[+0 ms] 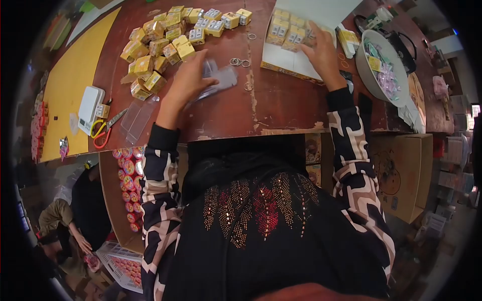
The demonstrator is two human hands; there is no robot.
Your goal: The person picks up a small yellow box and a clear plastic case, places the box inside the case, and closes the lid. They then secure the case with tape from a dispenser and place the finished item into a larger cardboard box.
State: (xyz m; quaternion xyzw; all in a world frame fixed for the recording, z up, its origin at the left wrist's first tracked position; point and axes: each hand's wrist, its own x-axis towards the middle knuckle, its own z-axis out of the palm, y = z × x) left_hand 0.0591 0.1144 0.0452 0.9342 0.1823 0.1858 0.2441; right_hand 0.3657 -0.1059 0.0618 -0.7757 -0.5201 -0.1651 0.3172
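My left hand (190, 79) is over the table with thumb and fingers apart, beside clear plastic sleeves (223, 78). Just beyond its fingertips lies a heap of small yellow printed boxes (143, 65), some showing grey-and-white faces. My right hand (322, 56) reaches into a white carton (281, 65) with an upright lid. Its thumb and fingers are spread beside rows of small yellow boxes (295, 37) standing in the carton, right at the end of a row. Metal key rings (240, 62) lie between the two hands.
Scissors (108, 128), a white scale (91, 105) and a flat clear sleeve (138, 120) lie at the left. A white bowl (369, 75) of small wrapped packets stands at the right. Cardboard boxes (406, 175) sit below the table edge. Another person's hand (84, 245) shows at lower left.
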